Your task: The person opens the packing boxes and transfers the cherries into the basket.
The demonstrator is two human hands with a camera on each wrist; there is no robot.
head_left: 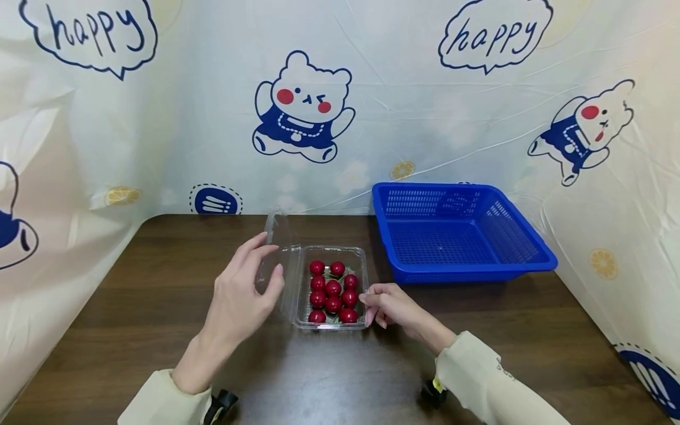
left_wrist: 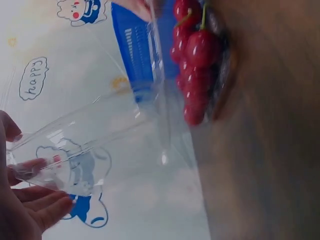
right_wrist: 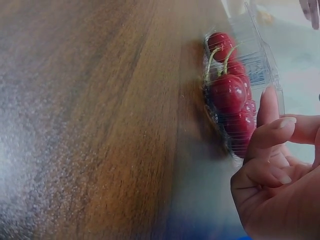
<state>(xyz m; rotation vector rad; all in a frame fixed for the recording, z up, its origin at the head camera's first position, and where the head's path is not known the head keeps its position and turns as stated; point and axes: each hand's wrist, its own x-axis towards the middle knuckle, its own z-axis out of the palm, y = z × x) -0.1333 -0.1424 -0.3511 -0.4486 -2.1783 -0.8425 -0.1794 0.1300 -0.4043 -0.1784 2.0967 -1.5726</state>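
The lid (head_left: 289, 260) stands between the left hand (head_left: 241, 292), its grip unclear, and the cherry box (head_left: 329, 326), right-side edge pinched by the right hand (head_left: 390, 304)

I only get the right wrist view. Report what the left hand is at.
Observer: The left hand is at the raised clear lid, thumb and fingers around its outer end.
Operator: Tell me what stands to the right of the box.
Observer: A blue basket, on the table and set farther from the person than the box.
Operator: Describe what hangs beyond the table.
Observer: A pale cloth printed with cartoon bears and the word "happy".
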